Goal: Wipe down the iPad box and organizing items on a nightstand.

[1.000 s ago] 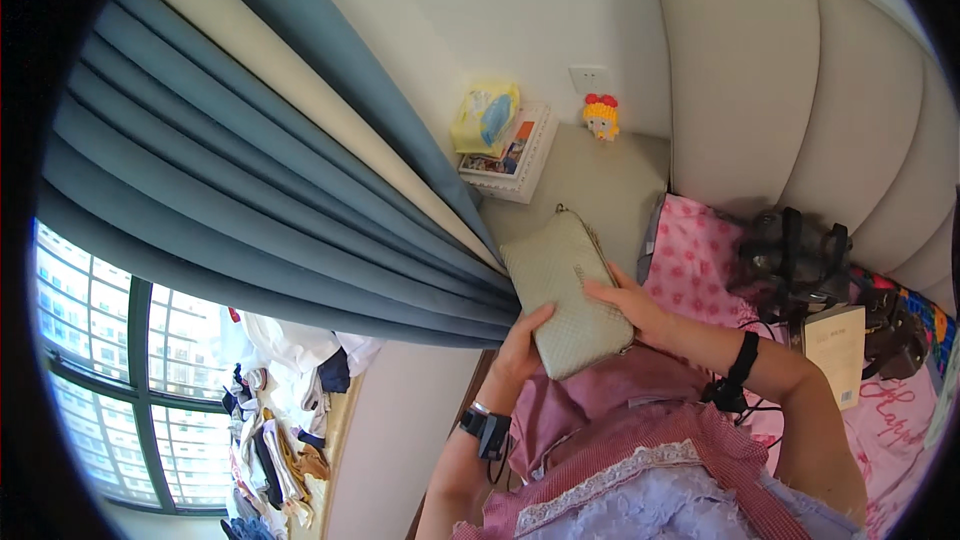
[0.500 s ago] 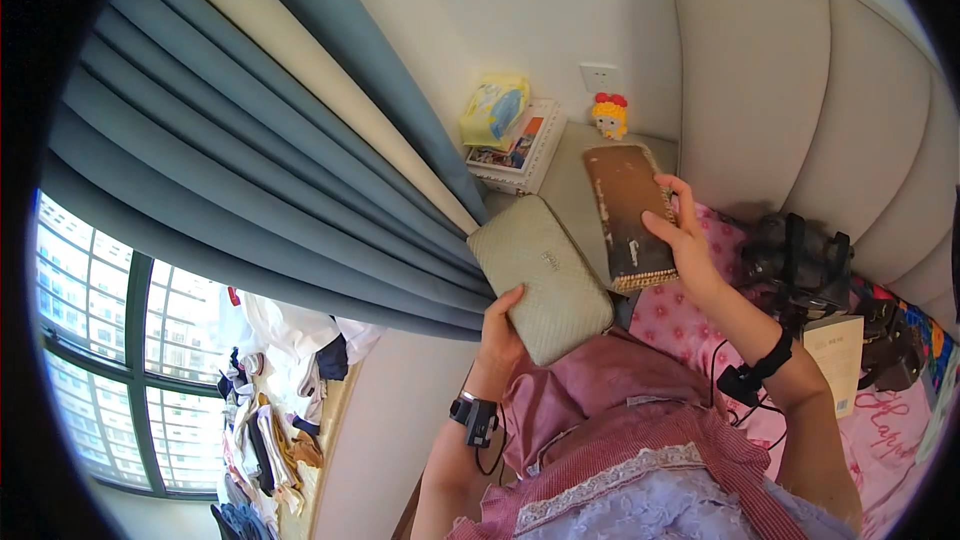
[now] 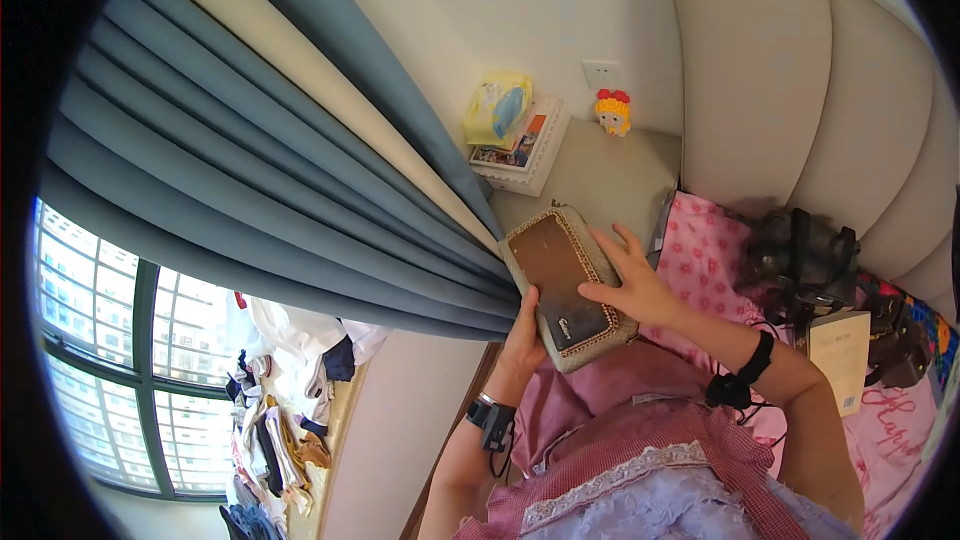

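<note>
A brown wallet [image 3: 556, 275] with a gold-coloured chain-like trim and worn patches lies on top of a slightly larger grey-green textured zip wallet [image 3: 583, 354]. Only the rim of the lower wallet shows around the upper one. My left hand [image 3: 523, 332] grips the pair at the lower left edge, its thumb on top and its other fingers hidden beneath. Across the right edge reaches my right hand [image 3: 632, 280], fingers spread and stretched out, thumb touching the brown wallet's face. Both wallets are tilted and held above my lap.
Ahead, a bedside table [image 3: 610, 170] bears a stack of books [image 3: 535, 155], a yellow tissue pack [image 3: 497, 108] and a toy figure [image 3: 613, 112]. A black bag [image 3: 800, 255] and a cream book [image 3: 838, 360] lie on the pink bed. Blue curtains [image 3: 300, 195] hang left.
My right hand has brought the brown wallet left and down onto the grey-green one, turning its face. The right fingers have spread. My left hand has moved slightly right.
</note>
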The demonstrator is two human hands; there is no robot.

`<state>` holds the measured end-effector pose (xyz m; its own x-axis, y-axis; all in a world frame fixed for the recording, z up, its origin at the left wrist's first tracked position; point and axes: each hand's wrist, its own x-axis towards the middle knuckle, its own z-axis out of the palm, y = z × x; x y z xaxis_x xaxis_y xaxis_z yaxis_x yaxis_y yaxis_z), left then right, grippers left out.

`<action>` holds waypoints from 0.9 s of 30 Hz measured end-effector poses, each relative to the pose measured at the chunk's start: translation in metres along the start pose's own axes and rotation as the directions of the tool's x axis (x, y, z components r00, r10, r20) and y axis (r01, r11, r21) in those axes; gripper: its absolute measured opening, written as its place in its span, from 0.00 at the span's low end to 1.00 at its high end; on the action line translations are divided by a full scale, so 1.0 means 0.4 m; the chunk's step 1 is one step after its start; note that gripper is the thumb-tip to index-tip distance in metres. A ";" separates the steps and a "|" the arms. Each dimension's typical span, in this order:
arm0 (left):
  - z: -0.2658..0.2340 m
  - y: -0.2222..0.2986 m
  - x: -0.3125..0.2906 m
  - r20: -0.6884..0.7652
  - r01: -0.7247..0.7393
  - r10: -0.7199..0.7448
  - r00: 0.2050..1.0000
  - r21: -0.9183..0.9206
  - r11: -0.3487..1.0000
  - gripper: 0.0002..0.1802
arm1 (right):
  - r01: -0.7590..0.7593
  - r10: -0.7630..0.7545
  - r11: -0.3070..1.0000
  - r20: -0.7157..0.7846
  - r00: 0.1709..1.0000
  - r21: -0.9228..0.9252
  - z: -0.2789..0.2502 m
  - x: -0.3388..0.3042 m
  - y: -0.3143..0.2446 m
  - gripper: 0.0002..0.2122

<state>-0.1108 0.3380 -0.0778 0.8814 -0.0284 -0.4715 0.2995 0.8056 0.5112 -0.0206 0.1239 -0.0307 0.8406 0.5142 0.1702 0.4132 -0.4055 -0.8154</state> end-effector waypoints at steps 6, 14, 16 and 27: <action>0.012 0.016 0.025 0.015 0.032 -0.034 0.999 0.101 0.994 0.37 | -0.555 0.147 0.265 0.536 0.831 0.788 -0.013 -0.001 0.043 0.44; 0.076 0.031 0.057 0.080 0.031 -0.074 0.994 0.443 0.896 0.41 | -0.539 0.142 0.078 0.525 0.839 0.839 -0.020 0.020 0.079 0.39; 0.072 0.034 0.071 0.090 0.044 -0.082 0.993 0.367 0.929 0.46 | -0.530 0.141 0.190 0.511 0.848 0.827 -0.013 0.030 0.097 0.37; 0.124 0.202 0.252 0.220 0.497 -0.467 0.857 -0.108 0.861 0.59 | -0.666 0.109 0.093 0.657 0.746 0.740 -0.054 -0.018 0.127 0.41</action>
<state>0.0205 0.3710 -0.0484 0.6952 -0.5306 -0.4849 0.6565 0.7434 0.1280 0.0021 0.0831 -0.0614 0.4422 0.8357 -0.3256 -0.7805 0.1796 -0.5989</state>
